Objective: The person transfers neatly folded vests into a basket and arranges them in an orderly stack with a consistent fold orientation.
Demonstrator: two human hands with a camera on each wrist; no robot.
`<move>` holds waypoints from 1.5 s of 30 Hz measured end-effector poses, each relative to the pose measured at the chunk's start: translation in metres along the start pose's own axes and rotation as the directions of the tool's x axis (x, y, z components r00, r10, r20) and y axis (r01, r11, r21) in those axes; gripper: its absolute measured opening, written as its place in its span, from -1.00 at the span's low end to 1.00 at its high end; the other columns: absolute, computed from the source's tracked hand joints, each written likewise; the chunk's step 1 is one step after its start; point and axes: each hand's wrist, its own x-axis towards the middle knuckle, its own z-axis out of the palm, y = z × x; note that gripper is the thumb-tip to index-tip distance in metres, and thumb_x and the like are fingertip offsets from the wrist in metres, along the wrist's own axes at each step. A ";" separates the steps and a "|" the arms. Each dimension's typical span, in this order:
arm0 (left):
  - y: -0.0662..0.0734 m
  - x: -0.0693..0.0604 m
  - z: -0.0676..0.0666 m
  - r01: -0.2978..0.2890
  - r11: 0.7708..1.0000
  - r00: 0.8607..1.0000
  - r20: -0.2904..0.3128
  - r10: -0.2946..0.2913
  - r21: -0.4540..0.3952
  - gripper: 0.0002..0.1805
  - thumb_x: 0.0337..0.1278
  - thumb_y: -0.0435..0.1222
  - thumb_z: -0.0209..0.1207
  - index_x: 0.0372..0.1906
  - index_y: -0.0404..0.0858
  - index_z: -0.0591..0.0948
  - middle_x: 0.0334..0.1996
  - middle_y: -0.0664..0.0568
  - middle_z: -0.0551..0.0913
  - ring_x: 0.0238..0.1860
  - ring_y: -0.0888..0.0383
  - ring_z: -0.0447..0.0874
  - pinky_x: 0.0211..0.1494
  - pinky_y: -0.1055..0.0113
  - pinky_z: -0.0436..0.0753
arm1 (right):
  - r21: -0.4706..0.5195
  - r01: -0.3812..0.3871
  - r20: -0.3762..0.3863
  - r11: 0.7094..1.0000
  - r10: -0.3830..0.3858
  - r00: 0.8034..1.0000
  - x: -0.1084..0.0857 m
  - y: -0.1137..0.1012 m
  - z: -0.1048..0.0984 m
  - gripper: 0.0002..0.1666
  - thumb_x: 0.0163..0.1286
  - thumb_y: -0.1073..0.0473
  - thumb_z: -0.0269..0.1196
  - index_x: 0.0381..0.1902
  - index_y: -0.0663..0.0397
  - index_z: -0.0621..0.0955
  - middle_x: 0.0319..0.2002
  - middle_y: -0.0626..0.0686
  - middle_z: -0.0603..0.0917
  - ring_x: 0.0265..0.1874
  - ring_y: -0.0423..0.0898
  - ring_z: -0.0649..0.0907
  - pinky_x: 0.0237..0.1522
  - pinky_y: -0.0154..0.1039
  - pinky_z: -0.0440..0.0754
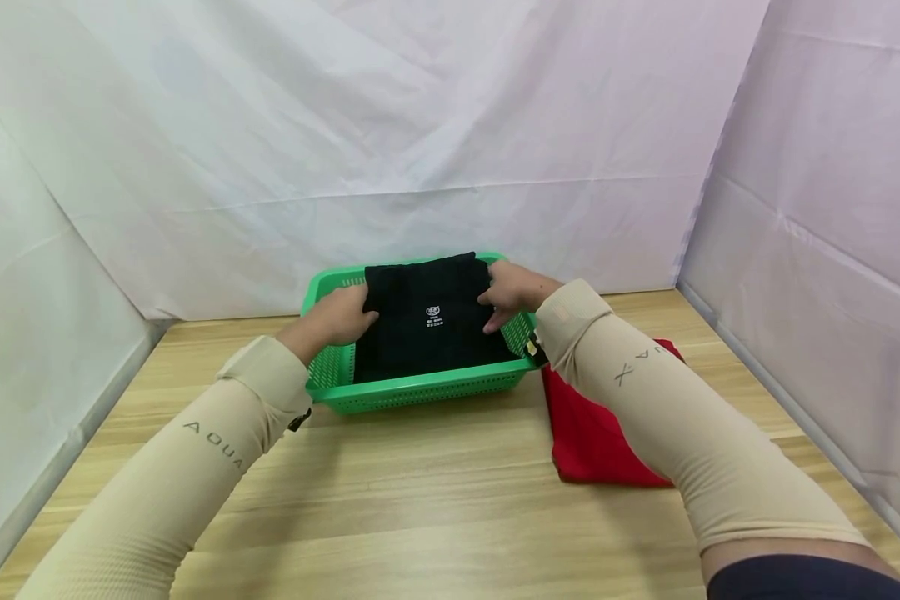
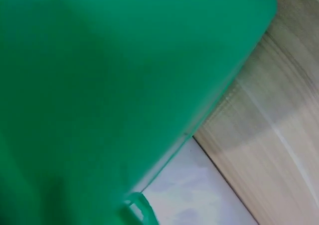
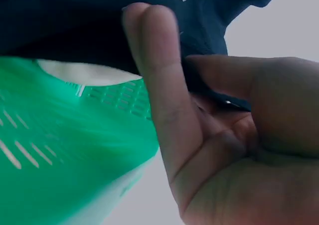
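Observation:
A folded black T-shirt [image 1: 401, 333] with a small white print lies in a green basket [image 1: 420, 385], its upper part against the far rim. At the shirt's left edge, my left hand [image 1: 339, 317] grips the cloth. My right hand [image 1: 516, 292] holds the opposite edge; in the right wrist view, the cloth is pinched at the thumb of that hand [image 3: 199, 150] while another finger lies straight against it. Only the green basket wall [image 2: 124, 85] shows in the left wrist view, so the left fingers are hidden there.
A folded red cloth [image 1: 596, 442] lies on the wooden table [image 1: 390, 500] right of the basket, partly covered by my right forearm. Something white [image 3: 89, 73] shows below the shirt in the right wrist view. White sheets [image 1: 420, 125] hang behind and at both sides.

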 end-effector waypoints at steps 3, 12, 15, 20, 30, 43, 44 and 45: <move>-0.002 -0.001 0.001 0.015 1.000 1.000 0.014 -0.015 -0.016 -0.31 0.57 -0.24 -0.10 0.55 -0.49 -0.05 0.43 -0.45 0.24 0.17 -0.23 0.60 0.15 -0.02 0.59 | 0.053 -0.010 0.013 0.999 0.009 1.000 -0.001 0.001 0.001 -0.14 0.60 0.28 -0.01 0.61 0.15 -0.23 0.54 0.30 0.17 -0.23 0.07 0.79 -0.09 -0.10 0.75; -0.006 0.001 0.006 0.058 0.993 0.995 0.088 -0.049 -0.103 -0.26 0.54 -0.36 -0.09 0.57 -0.45 -0.19 0.51 -0.46 0.09 -0.27 -0.05 0.75 0.01 0.10 0.67 | 0.130 -0.050 0.055 0.990 0.043 0.998 0.003 0.005 -0.001 -0.23 0.60 0.34 -0.08 0.61 0.14 -0.14 0.55 0.31 0.10 -0.07 0.17 0.75 -0.03 -0.05 0.74; -0.007 0.004 0.011 0.084 0.986 0.990 0.121 -0.067 -0.143 -0.31 0.51 -0.43 -0.12 0.57 -0.41 -0.11 0.49 -0.43 0.15 -0.35 0.01 0.70 -0.29 0.24 0.63 | 0.123 -0.039 0.074 0.992 0.030 0.997 0.002 0.005 0.001 -0.37 0.62 0.34 -0.11 0.57 0.23 0.07 0.48 0.35 0.27 -0.01 0.20 0.73 -0.01 -0.05 0.73; -0.011 0.005 0.022 0.115 0.981 0.988 0.118 -0.097 -0.154 -0.35 0.46 -0.50 -0.14 0.55 -0.35 -0.02 0.21 -0.39 0.47 -0.46 0.09 0.57 -0.48 0.31 0.46 | 0.089 -0.054 0.131 0.995 0.042 0.990 0.003 0.004 0.005 -0.45 0.65 0.21 -0.11 0.50 0.29 0.22 0.36 0.41 0.43 0.07 0.25 0.70 0.02 0.00 0.72; 0.000 -0.011 0.022 0.090 0.987 0.994 0.055 -0.098 0.132 -0.30 0.52 -0.26 -0.06 0.58 -0.36 -0.03 0.36 -0.39 0.40 0.19 -0.24 0.58 0.11 -0.02 0.60 | -0.016 0.013 0.069 1.000 -0.012 0.998 -0.003 0.001 0.004 -0.41 0.66 0.10 -0.10 0.51 0.26 0.23 0.35 0.38 0.44 0.02 0.23 0.72 -0.08 -0.04 0.75; 0.055 -0.006 0.039 -0.163 0.968 0.948 0.303 0.100 0.189 -0.43 0.59 -0.24 -0.16 0.58 -0.15 0.13 0.55 -0.22 0.13 0.53 -0.15 0.21 0.45 -0.02 0.38 | -0.327 0.246 -0.425 0.913 -0.374 0.824 -0.087 0.059 -0.037 -0.57 0.60 -0.06 -0.04 -0.17 0.06 0.67 -0.30 0.09 0.71 -0.35 0.02 0.67 -0.26 -0.13 0.62; 0.056 -0.004 0.040 -0.163 0.969 0.943 0.319 0.098 0.185 -0.43 0.59 -0.24 -0.16 0.58 -0.14 0.12 0.56 -0.22 0.12 0.54 -0.14 0.18 0.46 -0.02 0.37 | -0.370 0.215 -0.426 0.904 -0.370 0.825 -0.093 0.070 -0.040 -0.58 0.59 -0.04 -0.02 -0.17 0.08 0.67 -0.31 0.09 0.71 -0.34 0.01 0.66 -0.26 -0.10 0.59; 0.056 -0.003 0.041 -0.169 0.969 0.939 0.327 0.102 0.182 -0.43 0.59 -0.25 -0.15 0.58 -0.14 0.14 0.56 -0.22 0.13 0.53 -0.14 0.19 0.46 -0.01 0.38 | -0.406 0.186 -0.418 0.895 -0.363 0.832 -0.098 0.081 -0.042 -0.60 0.58 -0.02 0.00 -0.16 0.11 0.67 -0.30 0.10 0.71 -0.32 0.01 0.65 -0.24 -0.07 0.60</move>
